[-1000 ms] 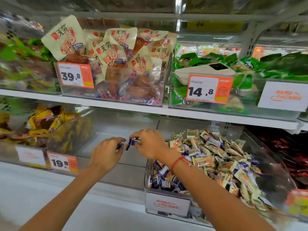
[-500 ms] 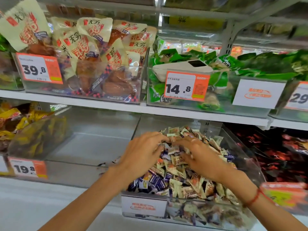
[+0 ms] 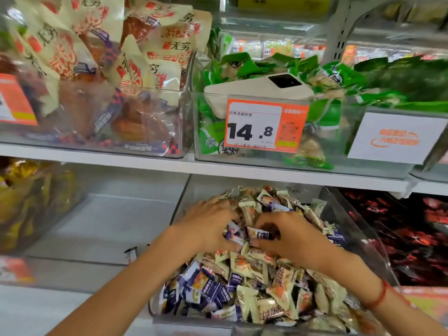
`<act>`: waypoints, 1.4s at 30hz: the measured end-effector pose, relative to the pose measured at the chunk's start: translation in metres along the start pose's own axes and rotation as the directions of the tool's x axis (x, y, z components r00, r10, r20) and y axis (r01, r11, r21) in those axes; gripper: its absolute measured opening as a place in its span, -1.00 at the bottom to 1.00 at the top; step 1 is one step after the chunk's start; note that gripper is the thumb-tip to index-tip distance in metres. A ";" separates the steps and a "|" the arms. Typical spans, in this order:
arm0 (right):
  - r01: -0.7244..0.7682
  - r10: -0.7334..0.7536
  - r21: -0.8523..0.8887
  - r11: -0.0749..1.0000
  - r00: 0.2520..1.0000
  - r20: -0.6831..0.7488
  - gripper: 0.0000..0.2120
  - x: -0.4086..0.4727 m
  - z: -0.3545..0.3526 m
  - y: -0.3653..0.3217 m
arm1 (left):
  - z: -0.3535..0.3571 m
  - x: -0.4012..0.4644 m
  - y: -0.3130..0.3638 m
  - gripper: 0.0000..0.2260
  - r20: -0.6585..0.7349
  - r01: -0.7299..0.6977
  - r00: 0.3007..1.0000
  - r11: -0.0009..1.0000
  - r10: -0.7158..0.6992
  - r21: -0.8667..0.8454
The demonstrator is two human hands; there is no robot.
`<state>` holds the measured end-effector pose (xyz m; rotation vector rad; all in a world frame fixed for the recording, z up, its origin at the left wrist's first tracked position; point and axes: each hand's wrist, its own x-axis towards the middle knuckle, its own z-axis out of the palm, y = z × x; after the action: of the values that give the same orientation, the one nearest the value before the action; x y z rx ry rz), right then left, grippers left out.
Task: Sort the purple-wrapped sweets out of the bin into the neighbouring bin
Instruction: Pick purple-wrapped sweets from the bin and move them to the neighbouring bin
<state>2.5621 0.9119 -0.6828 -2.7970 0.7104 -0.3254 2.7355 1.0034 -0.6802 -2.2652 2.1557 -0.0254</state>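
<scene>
Digging together into the heaped bin (image 3: 358,229), the left hand (image 3: 206,226) and right hand (image 3: 291,236) each pinch purple-wrapped sweets (image 3: 260,235) between curled fingertips, probably gathering several before carrying them to the neighbouring bin (image 3: 109,226) left of the fingers.

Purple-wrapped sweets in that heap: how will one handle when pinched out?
Purple-wrapped sweet pinched by the right hand looks small, so probably light. Its glossy film wrapper is likely crinkly and a bit slippery. Loose heap will probably shift around it.
</scene>
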 end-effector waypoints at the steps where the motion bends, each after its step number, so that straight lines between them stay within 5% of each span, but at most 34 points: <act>1: -0.024 0.025 0.021 1.000 0.999 -0.044 -0.85 -0.005 0.000 0.001 | -0.001 0.000 0.002 -0.47 -0.014 0.006 1.000 1.000 -0.005 0.027; 10: -0.035 0.092 0.165 0.986 0.932 -0.350 -0.71 -0.052 -0.005 -0.013 | 0.000 -0.047 0.015 -0.51 -0.348 0.059 0.934 0.995 -0.082 -0.077; 13: 0.003 0.092 0.234 0.972 0.914 -0.394 -0.71 -0.058 -0.003 -0.019 | -0.009 -0.072 0.027 -0.63 -0.493 0.061 0.844 0.951 -0.211 -0.303; 17: 0.056 0.068 0.254 0.966 0.888 -0.454 -0.75 -0.056 0.007 -0.043 | -0.013 -0.108 0.018 -0.60 -0.506 0.115 0.756 0.845 -0.415 -0.522; 24: 0.316 -0.214 0.193 0.929 0.883 -0.417 -0.83 0.011 0.027 -0.131 | 0.009 -0.146 -0.059 -0.66 -0.516 0.444 0.543 0.749 -0.662 -0.492; 29: 0.273 -0.274 -0.046 0.961 0.912 -0.305 -0.82 0.076 0.056 -0.149 | 0.035 -0.134 -0.093 -0.72 -0.411 0.582 0.607 0.732 -0.681 -0.354; 33: 0.261 -0.256 -0.015 0.965 0.931 -0.259 -0.71 0.066 0.055 -0.136 | 0.045 -0.128 -0.106 -0.61 -0.295 0.575 0.684 0.742 -0.667 -0.346; 39: 0.146 -0.127 0.020 0.989 0.912 -0.390 -0.77 -0.008 0.025 -0.074 | 0.006 -0.114 -0.055 -0.84 -0.558 0.302 0.658 0.857 -0.505 -0.418; 42: -0.023 0.018 -0.008 1.000 0.910 -0.414 -0.74 -0.027 0.009 -0.028 | -0.002 -0.095 -0.010 -0.83 -0.589 0.108 0.734 0.915 -0.338 -0.389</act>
<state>2.5541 0.9510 -0.6879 -2.7534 0.8269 -0.9338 2.7403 1.0987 -0.6785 -3.0774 2.2576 -0.5873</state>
